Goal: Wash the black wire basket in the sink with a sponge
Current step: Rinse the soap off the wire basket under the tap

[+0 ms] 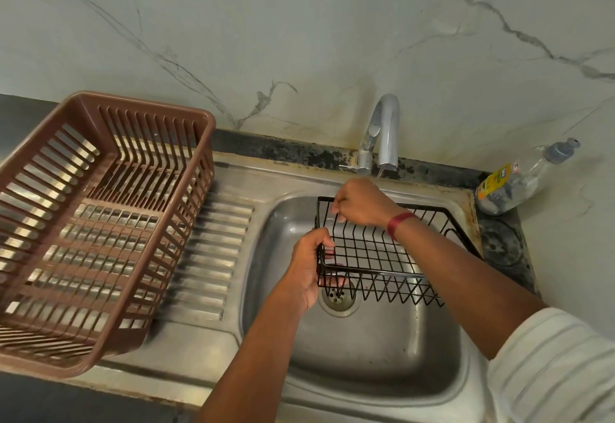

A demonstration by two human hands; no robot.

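Head view. Item: black wire basket [376,249], held tilted over the steel sink [366,356], long axis running left to right, near the faucet [382,133].

My left hand [307,269] has its grip closed on the basket's left end. My right hand [361,203] pinches the far rim, crossing above the wire.

No sponge visible; I judge scrubbing not yet begun.

Brown dish rack [93,223] sits on the worktop, well apart to the left.

White marble wall [299,23] w/ grey veins, dark counter [20,113]
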